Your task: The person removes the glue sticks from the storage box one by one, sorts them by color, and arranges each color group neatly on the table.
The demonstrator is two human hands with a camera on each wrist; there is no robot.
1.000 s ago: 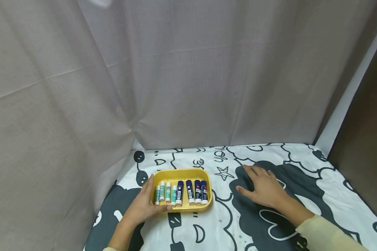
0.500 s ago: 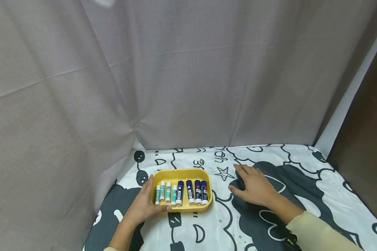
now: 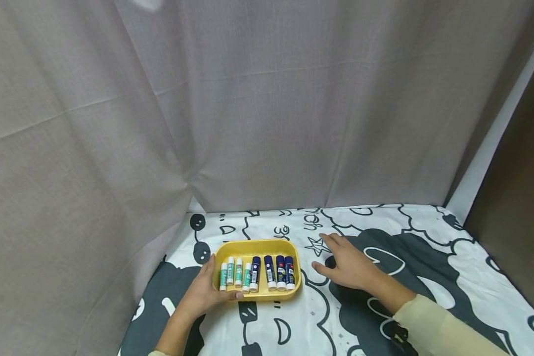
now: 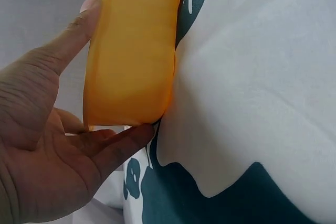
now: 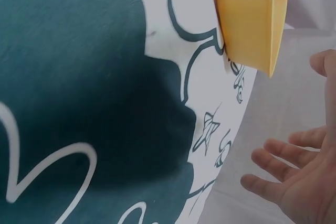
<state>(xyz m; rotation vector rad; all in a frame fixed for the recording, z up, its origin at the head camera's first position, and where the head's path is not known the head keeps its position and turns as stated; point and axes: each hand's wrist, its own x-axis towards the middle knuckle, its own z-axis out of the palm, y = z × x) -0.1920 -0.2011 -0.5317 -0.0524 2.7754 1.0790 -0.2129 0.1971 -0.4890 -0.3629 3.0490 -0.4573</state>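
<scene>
Yellow plastic tray (image 3: pixel 255 246) is resting on the black-and-white printed cloth (image 3: pixel 302 321), left of my right hand and well to the near side of the grey curtain (image 3: pixel 267 138). Four green-and-white glue sticks (image 3: pixel 238 272) are lying in its left half, and four navy-blue glue sticks (image 3: pixel 280 273) are filling the right, with a gap opening between the leftmost navy one and its neighbours. My left hand (image 3: pixel 202 292) is gripping the near left corner, thumb pressing along the near wall while the fingers are bracing the left end. My right hand (image 3: pixel 347 265) is hovering to the right, holding nothing, its thumb and fingers spreading wide, near the tray but not touching it.

As I am judging it, the step in hand is steadying the tray, so I am aiming for a firm but light grip on the left, keeping the base flat. Pressing down hard on one corner would be risking a tilt, and the loose sticks would probably be rolling into that gap. For a right-side hold, I am thinking the right end wall, level with my left grip, would be serving best, with fingertips staying off the navy sticks.
</scene>
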